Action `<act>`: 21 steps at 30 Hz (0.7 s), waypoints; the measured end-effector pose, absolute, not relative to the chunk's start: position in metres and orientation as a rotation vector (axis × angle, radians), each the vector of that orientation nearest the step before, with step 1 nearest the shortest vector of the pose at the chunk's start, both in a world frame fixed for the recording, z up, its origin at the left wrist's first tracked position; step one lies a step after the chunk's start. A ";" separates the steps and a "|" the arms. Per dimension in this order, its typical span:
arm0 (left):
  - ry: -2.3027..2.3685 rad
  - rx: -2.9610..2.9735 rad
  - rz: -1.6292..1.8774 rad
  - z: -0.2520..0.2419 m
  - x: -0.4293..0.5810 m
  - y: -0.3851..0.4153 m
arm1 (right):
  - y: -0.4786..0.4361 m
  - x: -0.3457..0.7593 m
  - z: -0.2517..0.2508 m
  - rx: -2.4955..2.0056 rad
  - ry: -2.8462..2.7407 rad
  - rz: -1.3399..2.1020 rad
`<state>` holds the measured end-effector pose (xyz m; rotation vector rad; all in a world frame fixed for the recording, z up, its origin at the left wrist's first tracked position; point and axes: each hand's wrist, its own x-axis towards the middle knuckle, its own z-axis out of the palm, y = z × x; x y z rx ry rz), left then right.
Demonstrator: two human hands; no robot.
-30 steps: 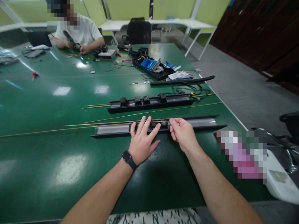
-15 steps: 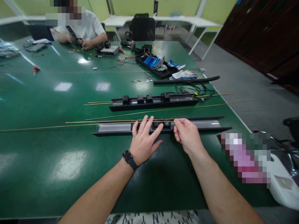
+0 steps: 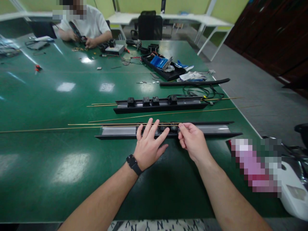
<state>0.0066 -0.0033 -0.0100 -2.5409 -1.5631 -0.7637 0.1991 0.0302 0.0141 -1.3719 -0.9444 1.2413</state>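
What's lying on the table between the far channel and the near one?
One loose gold rod, slightly aslant between the far channel and the near channel; it shows in the head view.

Black letters (image 3: 159, 225), apparently N and Y, on pale cloth (image 3: 154, 226) at bottom edge.
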 end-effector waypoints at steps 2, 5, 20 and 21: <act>-1.576 -2.528 -0.757 -0.009 0.007 -0.003 | 0.030 0.199 0.014 -1.360 -0.924 1.255; -1.584 -2.523 -0.750 -0.008 0.007 -0.003 | 0.030 0.199 0.015 -1.346 -0.899 1.267; -1.592 -2.549 -0.744 -0.008 0.006 -0.003 | 0.030 0.202 0.019 -1.341 -0.795 1.306; -1.591 -2.549 -0.745 -0.008 0.006 -0.003 | 0.029 0.202 0.019 -1.345 -0.799 1.313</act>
